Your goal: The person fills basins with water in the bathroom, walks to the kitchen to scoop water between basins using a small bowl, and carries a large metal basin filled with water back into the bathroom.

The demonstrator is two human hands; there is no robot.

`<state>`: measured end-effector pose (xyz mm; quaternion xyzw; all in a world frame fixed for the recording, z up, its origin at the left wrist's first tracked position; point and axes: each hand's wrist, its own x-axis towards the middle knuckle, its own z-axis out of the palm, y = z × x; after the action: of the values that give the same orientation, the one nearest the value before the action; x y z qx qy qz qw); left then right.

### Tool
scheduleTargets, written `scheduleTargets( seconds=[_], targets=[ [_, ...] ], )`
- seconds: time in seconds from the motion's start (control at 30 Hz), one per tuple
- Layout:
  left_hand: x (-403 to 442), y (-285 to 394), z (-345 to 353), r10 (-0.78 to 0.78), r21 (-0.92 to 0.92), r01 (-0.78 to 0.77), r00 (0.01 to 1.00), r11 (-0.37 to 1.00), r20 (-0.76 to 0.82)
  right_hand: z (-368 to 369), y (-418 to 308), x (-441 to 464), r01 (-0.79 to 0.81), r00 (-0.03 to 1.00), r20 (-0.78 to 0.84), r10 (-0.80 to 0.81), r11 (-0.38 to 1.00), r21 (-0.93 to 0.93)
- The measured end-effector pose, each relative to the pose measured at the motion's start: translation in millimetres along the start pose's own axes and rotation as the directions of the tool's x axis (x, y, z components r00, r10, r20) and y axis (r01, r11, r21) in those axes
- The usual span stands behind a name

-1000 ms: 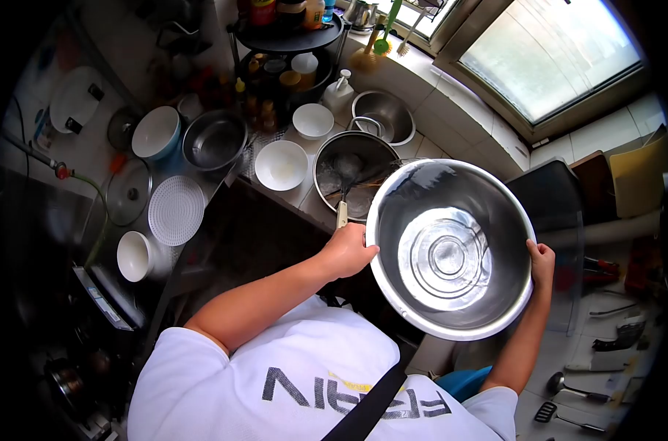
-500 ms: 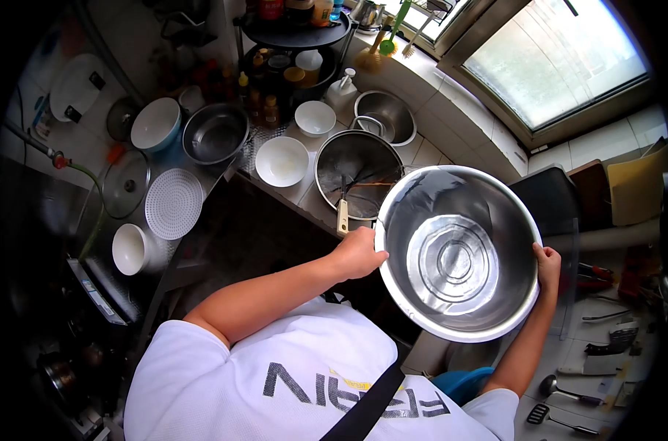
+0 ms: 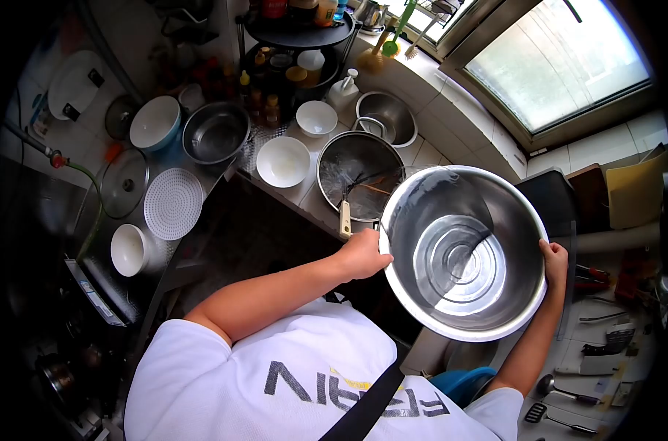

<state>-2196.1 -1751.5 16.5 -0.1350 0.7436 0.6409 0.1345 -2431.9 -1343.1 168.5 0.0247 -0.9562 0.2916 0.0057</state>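
Observation:
A large shiny steel basin (image 3: 462, 294) is tilted toward me, its inside facing the camera. My left hand (image 3: 363, 254) grips the rim on the left side, thumb over the edge. On the right side of the rim, my right hand (image 3: 554, 260) is closed around it. Light and dark patches cross the basin's inner wall; whether they are water or reflections I cannot tell. Just beyond my left hand stands a wide metal pot (image 3: 334, 165), and a tool with a cream handle (image 3: 345, 218) rests in it over its near edge.
White bowls (image 3: 283, 162), a dark metal basin (image 3: 216, 134) and a perforated white plate (image 3: 174, 203) stand along the counter. A steel bowl (image 3: 387, 121) sits by the window ledge. At right are cutting boards (image 3: 638, 187) and hanging utensils, including a ladle (image 3: 567, 390).
Both hands and the basin have shifted slightly to the right. A dark patch has spread over the basin's right inner side. More pale glints show in the pot.

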Motion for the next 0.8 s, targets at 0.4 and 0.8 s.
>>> scheduleTargets(
  seconds=[0.4,0.8],
  targets=[
    [-2,1,-6,-0.018,-0.067,0.02,0.999,0.998,0.026,-2,-25,5,-0.011,1.0,0.028,0.01,0.999,0.04],
    [0,1,-10,-0.032,-0.092,0.037,0.998,0.995,0.055,-1,-25,10,-0.031,0.999,0.032,0.03,0.999,0.013]
  ],
)
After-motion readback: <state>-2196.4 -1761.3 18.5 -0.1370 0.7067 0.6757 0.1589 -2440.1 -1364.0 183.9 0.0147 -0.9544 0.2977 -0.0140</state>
